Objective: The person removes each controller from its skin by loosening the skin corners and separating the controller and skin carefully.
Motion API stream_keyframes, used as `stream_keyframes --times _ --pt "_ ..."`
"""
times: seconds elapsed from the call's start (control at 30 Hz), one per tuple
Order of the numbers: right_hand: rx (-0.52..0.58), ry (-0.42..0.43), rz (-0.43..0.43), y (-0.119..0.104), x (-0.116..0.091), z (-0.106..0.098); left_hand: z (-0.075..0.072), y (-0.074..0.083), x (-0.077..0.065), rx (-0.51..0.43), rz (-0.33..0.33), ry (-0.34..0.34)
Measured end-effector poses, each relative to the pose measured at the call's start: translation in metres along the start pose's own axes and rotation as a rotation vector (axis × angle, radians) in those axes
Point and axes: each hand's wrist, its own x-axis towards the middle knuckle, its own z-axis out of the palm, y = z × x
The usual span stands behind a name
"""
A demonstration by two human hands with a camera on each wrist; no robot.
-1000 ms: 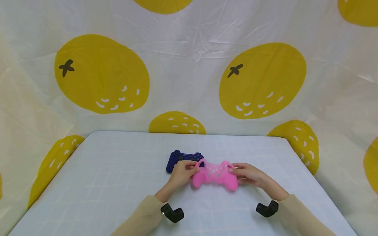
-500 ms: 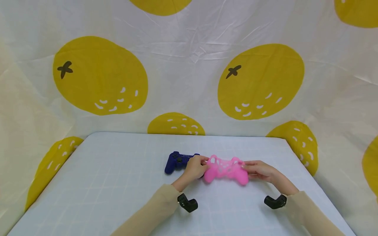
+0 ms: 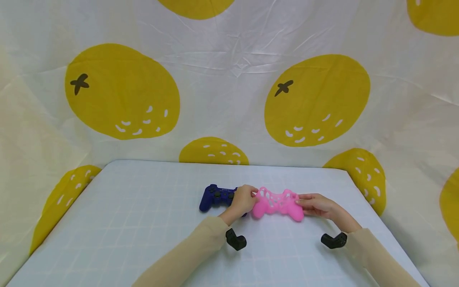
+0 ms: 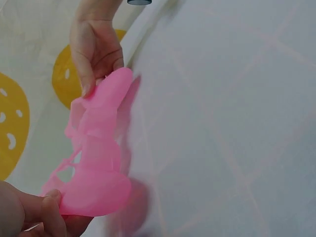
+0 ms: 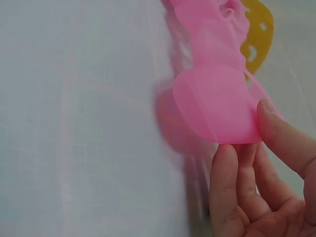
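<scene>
Both hands hold a pink, soft-looking game controller cover (image 3: 274, 206) with cutout holes, one hand at each end. My left hand (image 3: 242, 200) pinches its left end, with the thumb (image 4: 52, 196) on the pink edge. At the other end, my right hand (image 3: 320, 206) grips the cover between thumb (image 5: 276, 128) and fingers. In both wrist views the cover hangs close over the tabletop and casts a pinkish shadow. A dark blue game controller (image 3: 211, 198) lies on the table just left of the cover, its right part hidden behind my left hand.
A pale checked cloth covers the table (image 3: 150, 227). Behind it hangs a white curtain (image 3: 222, 87) printed with big yellow fruit. A black wrist camera (image 3: 235, 240) sits by the left cuff, and another black camera (image 3: 334, 240) by the right one.
Both hands have carried the pink cover to the right and slightly away from me, off the blue controller it overlapped earlier. My left hand now overlaps the controller's right part. The controller stays put.
</scene>
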Motion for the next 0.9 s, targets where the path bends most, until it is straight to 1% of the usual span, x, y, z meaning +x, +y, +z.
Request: stream_keyframes --times 0.13,0.27,0.5,0.67,0.77,0.83,0.9 --pt "-0.010 0.011 -0.001 0.001 0.000 0.000 0.001 0.003 0.001 0.006 -0.004 -0.005" --pt "-0.067 0.034 0.004 -0.001 0.000 0.001 0.001 0.003 0.000 0.015 -0.004 -0.004" --pt "-0.270 0.141 -0.011 -0.007 -0.002 0.009 -0.002 0.003 -0.002 0.009 0.005 -0.014" --pt "-0.390 0.201 -0.014 -0.010 -0.003 0.013 -0.005 -0.002 -0.003 -0.010 -0.005 -0.018" --pt "-0.456 0.223 -0.031 -0.015 -0.008 0.015 -0.007 -0.004 -0.006 -0.035 -0.013 -0.008" --pt "-0.481 0.236 -0.053 -0.019 -0.011 0.016 -0.009 -0.003 -0.009 -0.061 -0.015 -0.005" --pt "-0.487 0.251 -0.080 -0.022 -0.012 0.018 -0.012 -0.004 -0.012 -0.106 -0.022 -0.012"
